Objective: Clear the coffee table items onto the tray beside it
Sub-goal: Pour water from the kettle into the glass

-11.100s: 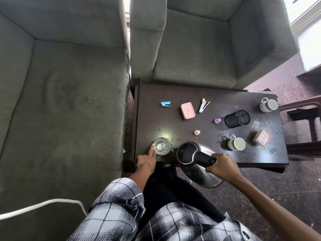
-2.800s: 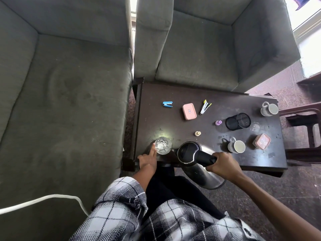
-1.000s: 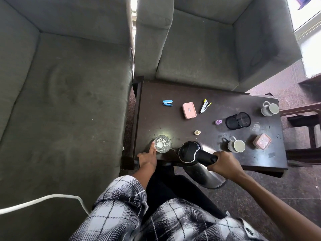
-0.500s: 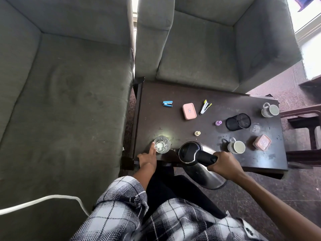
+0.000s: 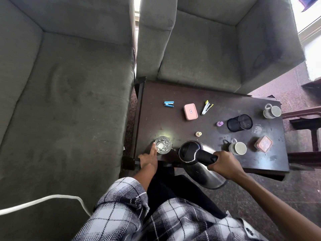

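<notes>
The person's right hand is wrapped tight around the black handle of a steel kettle, fingers fully curled on it. The kettle is tipped toward nine o'clock, its spout end hanging at the near edge of the dark worktop right beside a clear glass. The left hand rests at the worktop's near left corner; its fingers are loosely curled, with one stretched forward to touch the side of the glass, gripping nothing.

The rest of the things lie spread over the worktop. At about eleven o'clock from the glass lies a small blue stapler. To the stapler's three o'clock sits a flat pink case, and just past that a white and yellow stapler. A small cream bottle stands near the kettle's lid at twelve o'clock from it, and a small purple bottle is just beside a black mesh cup lying on its side. A grey mug stands just beyond the right hand's knuckles, with a pink lidded box at its three o'clock. A second mug sits at the far right corner.

Grey sofas flank the worktop on the far and left sides, and a white cable trails across the nearer one.
</notes>
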Demonstrator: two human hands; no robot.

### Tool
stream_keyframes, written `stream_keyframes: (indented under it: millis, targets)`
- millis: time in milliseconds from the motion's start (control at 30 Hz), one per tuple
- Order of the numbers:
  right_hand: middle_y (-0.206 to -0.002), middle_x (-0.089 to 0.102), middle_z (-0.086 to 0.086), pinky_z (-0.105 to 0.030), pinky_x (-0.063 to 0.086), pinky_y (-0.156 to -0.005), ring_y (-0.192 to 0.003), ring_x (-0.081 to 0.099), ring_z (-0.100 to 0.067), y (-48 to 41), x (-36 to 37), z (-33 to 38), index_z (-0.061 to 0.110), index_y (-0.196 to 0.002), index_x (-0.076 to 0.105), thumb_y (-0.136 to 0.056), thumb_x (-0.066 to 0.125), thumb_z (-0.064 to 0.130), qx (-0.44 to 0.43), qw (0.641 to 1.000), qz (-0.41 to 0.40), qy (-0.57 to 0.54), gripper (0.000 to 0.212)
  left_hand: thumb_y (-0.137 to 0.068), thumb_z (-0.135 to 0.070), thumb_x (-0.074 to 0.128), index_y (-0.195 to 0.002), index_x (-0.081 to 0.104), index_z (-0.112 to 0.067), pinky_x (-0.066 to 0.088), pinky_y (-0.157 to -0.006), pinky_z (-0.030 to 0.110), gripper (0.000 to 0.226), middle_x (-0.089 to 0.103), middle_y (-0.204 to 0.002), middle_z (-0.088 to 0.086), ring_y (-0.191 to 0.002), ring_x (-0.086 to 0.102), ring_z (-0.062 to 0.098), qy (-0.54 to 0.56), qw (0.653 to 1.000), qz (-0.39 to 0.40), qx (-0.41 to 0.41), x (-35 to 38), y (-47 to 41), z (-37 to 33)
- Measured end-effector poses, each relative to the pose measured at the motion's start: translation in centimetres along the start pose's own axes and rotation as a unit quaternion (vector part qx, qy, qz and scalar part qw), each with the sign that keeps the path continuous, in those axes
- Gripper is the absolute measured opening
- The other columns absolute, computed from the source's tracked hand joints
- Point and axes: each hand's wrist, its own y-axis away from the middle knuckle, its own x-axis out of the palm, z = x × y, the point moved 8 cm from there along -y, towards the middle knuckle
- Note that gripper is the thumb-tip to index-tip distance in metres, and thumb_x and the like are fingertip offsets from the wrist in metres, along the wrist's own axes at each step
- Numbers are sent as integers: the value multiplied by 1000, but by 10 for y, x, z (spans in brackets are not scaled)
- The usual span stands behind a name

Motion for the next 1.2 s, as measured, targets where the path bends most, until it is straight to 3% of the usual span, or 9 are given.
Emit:
stream_keyframes:
  millis: [133, 667, 1200]
  targets:
    - [-52, 47, -2, -25, 32, -48, -54, 44, -22, -2, -1, 3, 13, -57, 51, -59, 71, 21, -1, 1000, -1, 3, 22, -91, -10, 49, -149, -4, -13, 44, -94, 39, 79, -28, -154, -2, -116, 50, 29, 7, 1000, 9, 0, 0, 1, 0]
    - [-48, 42, 2, -23, 26, -43, -54, 42, -21, -11, -2, 18, 19, -49, 41, -58, 71, 21, -3, 1000, 3, 4, 31, -92, -7, 45, -149, -5, -15, 43, -92, 41, 76, -31, -153, -1, -119, 49, 32, 6, 1000, 5, 14, 2, -1, 1]
    - [-54, 52, -4, -24, 31, -45, -54, 48, -22, -8, 2, 18, 11, -58, 55, -58, 72, 23, -11, 1000, -8, 0, 21, -94, -12, 43, -149, -6, -17, 43, -91, 39, 74, -31, -153, -3, -117, 49, 29, 0, 1000, 12, 14, 2, -1, 2]
